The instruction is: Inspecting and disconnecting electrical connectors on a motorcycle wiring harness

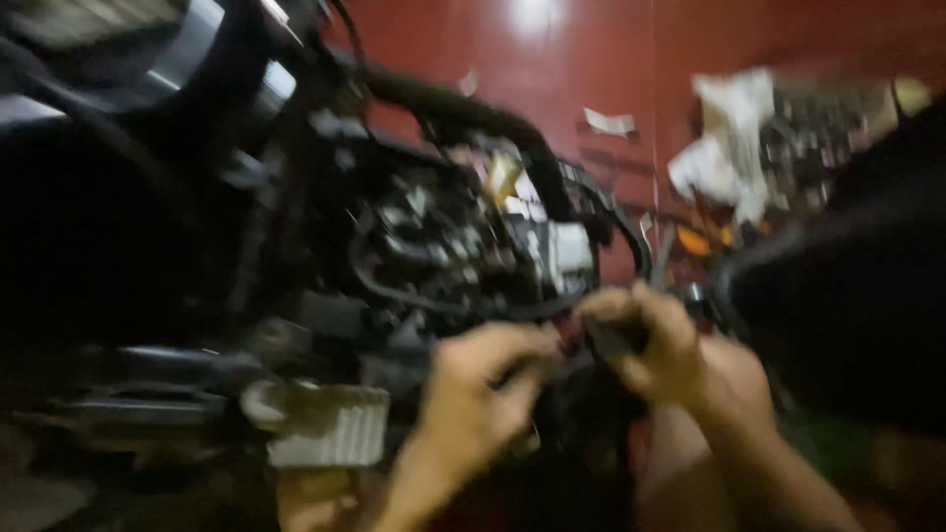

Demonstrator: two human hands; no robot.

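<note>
Fingers of both hands (483, 389) (655, 345) clenched on black cable (606, 340) | axis roughly level (blurred)

A single head-worn camera looks forward and down from the person's own eye level, close in on the left hand (483, 389) and right hand (655, 345), which meet at the lower middle of the frame. It faces a dark tangle of machine parts and cables (443, 236) just beyond them, with a red wall (552, 59) behind. The whole view is motion-blurred.
</note>
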